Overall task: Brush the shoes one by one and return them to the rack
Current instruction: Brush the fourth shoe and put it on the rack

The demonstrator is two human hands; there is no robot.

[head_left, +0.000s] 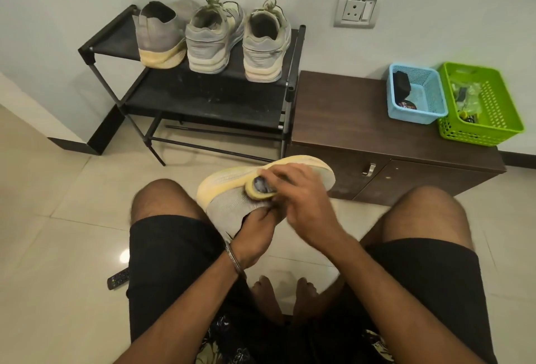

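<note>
while bare floor tiles (72, 204) are lying open left of the left hand (255, 236), it is gripping inside the grey shoe (232, 207), its yellowed sole tilted toward the rack (200, 97) beyond; the right hand (301, 198) is curling around a brush (261, 188), pressing it against the shoe.

I see a low brown cabinet (342, 120) w/ a blue basket (432, 102) & green basket (499, 108) touching on top. Wall socket (357, 9) above. Remote (118, 278) on floor tiles (58, 189), left.

Three shoes (214, 36) stand heels-out atop the black rack (203, 97).
</note>
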